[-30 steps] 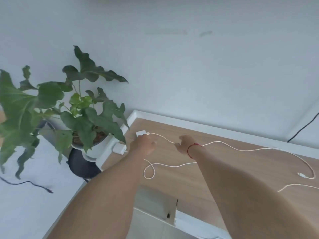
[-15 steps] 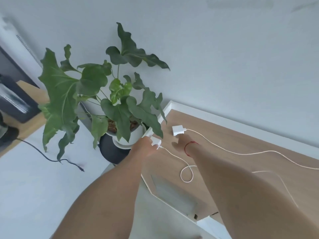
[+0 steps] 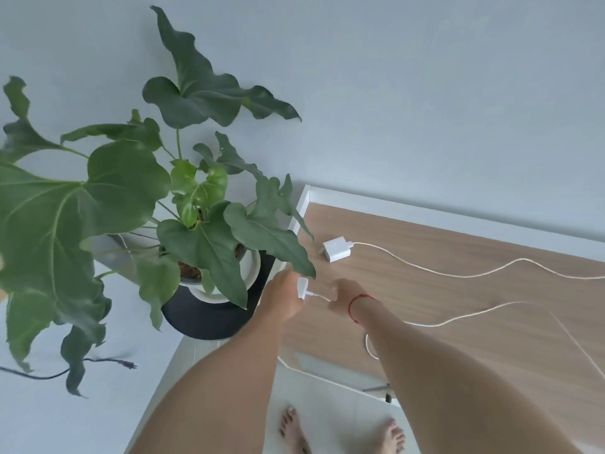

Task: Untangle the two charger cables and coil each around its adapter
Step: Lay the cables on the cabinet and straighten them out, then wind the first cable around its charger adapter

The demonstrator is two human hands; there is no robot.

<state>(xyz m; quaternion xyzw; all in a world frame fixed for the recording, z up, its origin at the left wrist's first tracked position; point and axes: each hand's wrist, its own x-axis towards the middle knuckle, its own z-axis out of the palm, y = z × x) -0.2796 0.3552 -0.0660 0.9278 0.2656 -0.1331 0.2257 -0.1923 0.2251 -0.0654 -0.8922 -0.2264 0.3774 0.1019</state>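
The left hand (image 3: 284, 298) grips the near adapter (image 3: 302, 287) at the surface (image 3: 458, 231) edge; the right hand (image 3: 342, 294) pinches the near cable (image 3: 438, 325) just beside it. Winding could drag slack over the far cable (image 3: 458, 275), retangling them, or snag the plant leaf (image 3: 262, 237)

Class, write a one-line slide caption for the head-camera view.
Left hand holds one white adapter while right hand pinches its cable; second adapter lies on the wooden table.

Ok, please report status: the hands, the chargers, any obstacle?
Left hand grips small adapter. Right hand holds its cable. Second adapter lies apart on table. Plant leaf overhangs left hand.
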